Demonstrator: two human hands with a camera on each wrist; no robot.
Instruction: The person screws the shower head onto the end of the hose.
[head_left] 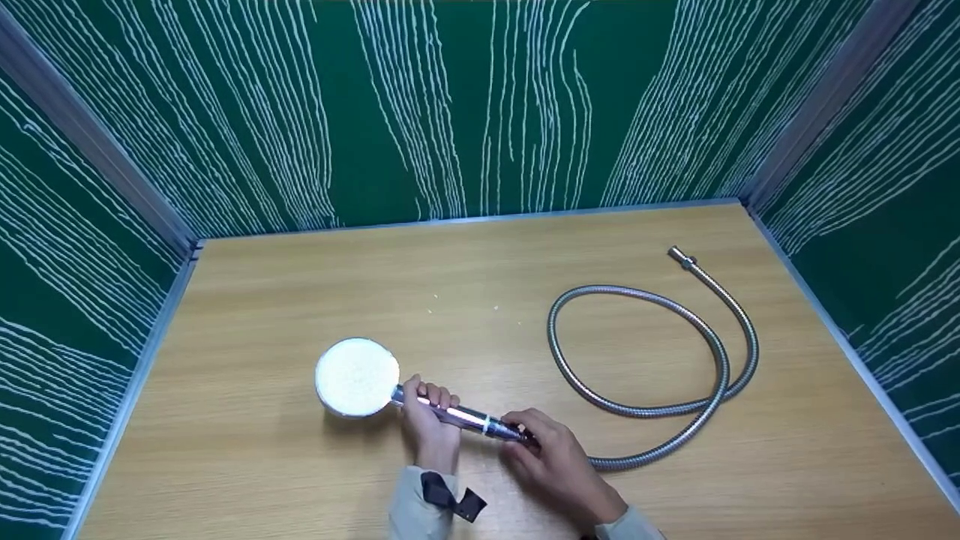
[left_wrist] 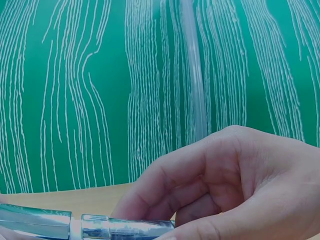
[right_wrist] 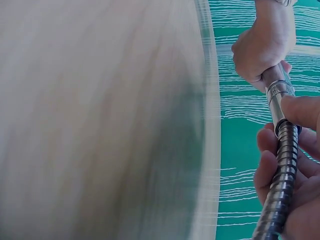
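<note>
A chrome handheld shower head [head_left: 357, 376] with a round white face lies slantwise across the front middle in the head view. Its handle is gripped by my left hand [head_left: 433, 429], fingers wrapped round it. My right hand [head_left: 551, 457] pinches the joint where the handle's end meets the hose. A ribbed metal shower hose [head_left: 637, 411] leads from that joint to the right and loops over the table. In the right wrist view, thumb and fingers surround the connector [right_wrist: 280, 95] and the ribbed hose [right_wrist: 285, 165] runs down past the palm.
The hose's free end, a metal fitting [head_left: 681, 257], lies at the back right of the wooden table [head_left: 300, 285]. Small white crumbs [head_left: 496, 307] dot the table's middle. Green panels with white lines [head_left: 465, 112] enclose the back and both sides.
</note>
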